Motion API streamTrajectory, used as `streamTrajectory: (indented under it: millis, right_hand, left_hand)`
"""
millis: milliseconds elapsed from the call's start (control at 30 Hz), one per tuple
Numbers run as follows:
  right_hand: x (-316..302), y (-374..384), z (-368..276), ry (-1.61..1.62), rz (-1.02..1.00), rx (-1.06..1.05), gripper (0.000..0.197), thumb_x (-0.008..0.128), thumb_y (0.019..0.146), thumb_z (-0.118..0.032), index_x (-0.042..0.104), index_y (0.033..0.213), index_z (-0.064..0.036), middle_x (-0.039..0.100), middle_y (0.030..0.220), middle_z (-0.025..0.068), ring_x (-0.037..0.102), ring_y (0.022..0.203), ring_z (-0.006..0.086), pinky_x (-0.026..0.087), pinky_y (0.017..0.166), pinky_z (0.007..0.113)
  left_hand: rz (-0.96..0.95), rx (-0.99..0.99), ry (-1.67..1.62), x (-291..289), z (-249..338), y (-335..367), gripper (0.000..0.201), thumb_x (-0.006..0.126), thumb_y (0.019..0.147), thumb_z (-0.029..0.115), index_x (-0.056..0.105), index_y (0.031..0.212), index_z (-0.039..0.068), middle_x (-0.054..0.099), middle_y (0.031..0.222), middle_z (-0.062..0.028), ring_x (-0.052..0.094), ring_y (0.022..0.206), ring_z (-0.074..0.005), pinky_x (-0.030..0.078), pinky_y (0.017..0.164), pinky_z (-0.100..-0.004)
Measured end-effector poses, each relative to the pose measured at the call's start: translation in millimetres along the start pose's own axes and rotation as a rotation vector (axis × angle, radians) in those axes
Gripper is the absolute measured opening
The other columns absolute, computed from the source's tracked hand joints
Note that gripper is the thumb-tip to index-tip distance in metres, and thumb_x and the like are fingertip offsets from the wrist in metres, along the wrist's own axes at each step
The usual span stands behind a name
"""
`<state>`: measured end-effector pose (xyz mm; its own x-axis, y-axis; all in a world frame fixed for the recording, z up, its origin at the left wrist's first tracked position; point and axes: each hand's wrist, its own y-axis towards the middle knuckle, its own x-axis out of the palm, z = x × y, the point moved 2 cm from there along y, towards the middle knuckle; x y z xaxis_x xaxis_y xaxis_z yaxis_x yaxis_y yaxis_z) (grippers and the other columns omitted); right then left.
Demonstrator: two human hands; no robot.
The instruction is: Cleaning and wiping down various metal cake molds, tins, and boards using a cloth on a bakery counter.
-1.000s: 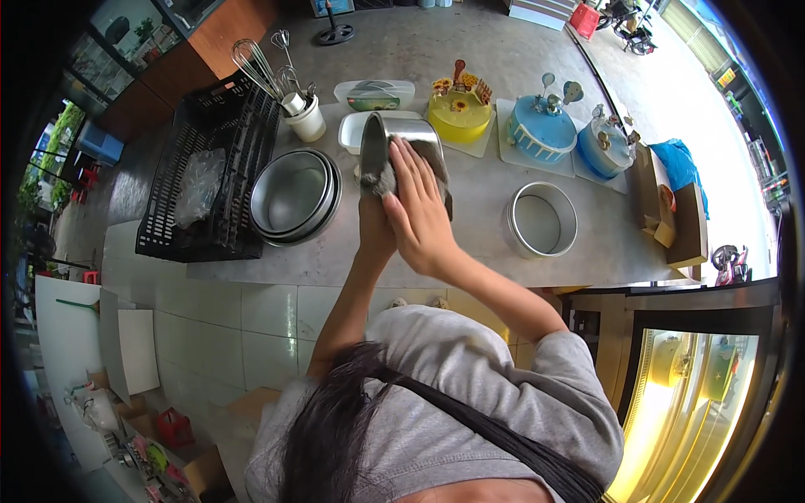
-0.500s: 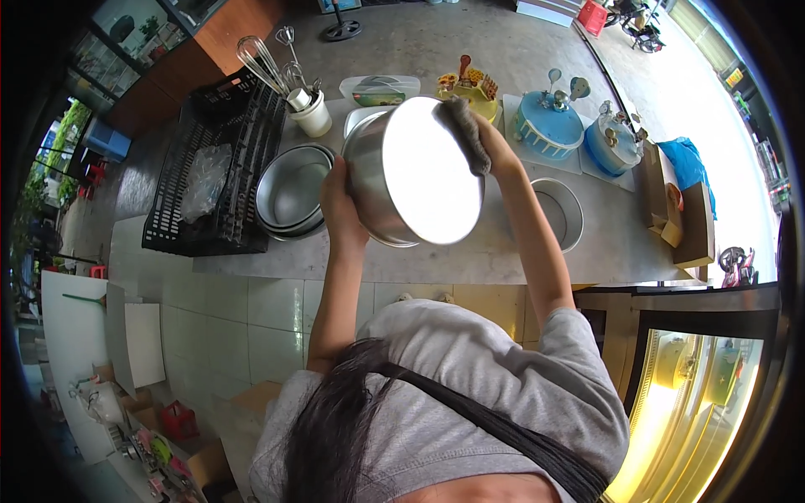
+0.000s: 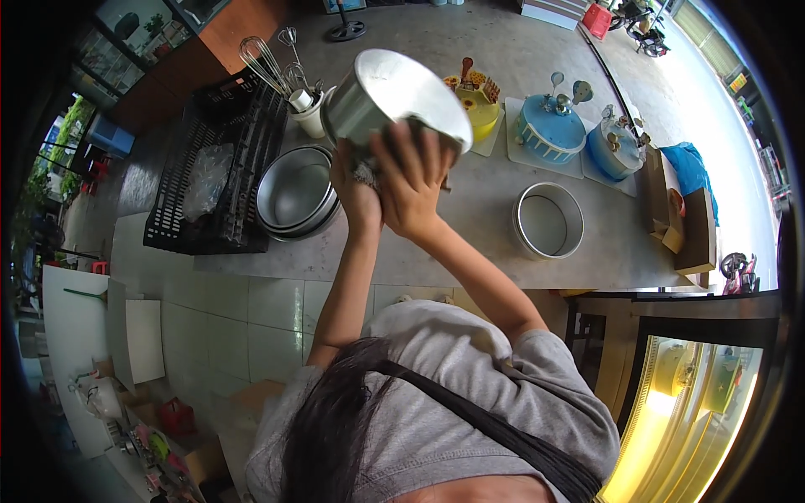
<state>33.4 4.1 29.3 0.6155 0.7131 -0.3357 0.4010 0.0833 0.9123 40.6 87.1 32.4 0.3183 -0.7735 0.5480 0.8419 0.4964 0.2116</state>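
Observation:
A round metal cake pan [image 3: 402,92] is held up over the table, tilted. Under its near side, my left hand [image 3: 359,197] grips it, its fingers partly hidden. Just beside it, my right hand [image 3: 411,180] presses a dark grey cloth [image 3: 366,173] against the pan's near wall. The right fingers are blurred by motion, spread over the cloth. On the table to the left sits a stack of round metal pans [image 3: 293,191]. Another round metal pan [image 3: 549,222] stands to the right of my hands.
A black plastic crate [image 3: 243,205] lies at the left, near a white pot [image 3: 310,121] of whisks. Along the back stand a yellow cake [image 3: 482,116], a blue cake [image 3: 547,138] and a blue-and-white cake [image 3: 615,151]. An open cardboard box [image 3: 694,226] is at the right end.
My right hand and the cloth have come from the pan's far right rim down to its near side, next to my left hand. The pan has shifted farther away and tipped.

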Motion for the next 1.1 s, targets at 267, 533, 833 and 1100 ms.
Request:
streamTrajectory:
  millis: [267,533,833,1100]
  right_hand:
    - [-3,64,-8,0.011,-0.237,-0.226,0.039,0.05,0.077,-0.02,0.056,0.115,-0.0146,0.046,0.129,-0.0003,0.038,0.123,0.0155,0.024,0.103,0.035]
    - [33,8,59,1.028,0.382,0.726,0.045,0.038,0.091,-0.032,0.042,0.124,-0.0028,0.037,0.129,0.015,0.037,0.119,0.0217,0.027,0.1,0.037]
    - [30,73,132,1.169,-0.576,1.24,0.052,0.044,0.086,-0.049,0.055,0.112,-0.0051,0.058,0.094,0.0099,0.055,0.084,0.0181,0.046,0.077,0.027]
    - [1,67,16,-0.035,-0.557,-0.187,0.049,0.05,0.08,-0.021,0.044,0.125,-0.0033,0.043,0.13,0.0128,0.049,0.111,0.026,0.036,0.096,0.035]
  left_hand:
    - [-0.109,0.021,-0.061,1,21,5,0.036,0.039,0.092,0.019,0.043,0.12,-0.003,0.048,0.119,-0.0109,0.048,0.107,-0.0158,0.039,0.089,-0.0284]
    - [0.004,-0.152,-0.24,-34,0,5,0.043,0.036,0.093,0.032,0.038,0.123,0.0,0.044,0.123,-0.011,0.047,0.11,-0.0196,0.04,0.092,-0.0347]
    - [-0.264,0.06,0.435,-24,40,-9,0.034,0.038,0.094,0.033,0.053,0.082,0.004,0.052,0.065,-0.0007,0.048,0.059,-0.006,0.039,0.054,-0.0215]
    - [-0.251,0.198,0.615,-23,9,-6,0.029,0.039,0.094,0.028,0.05,0.082,0.004,0.045,0.061,0.0006,0.043,0.055,-0.0055,0.034,0.051,-0.0214]
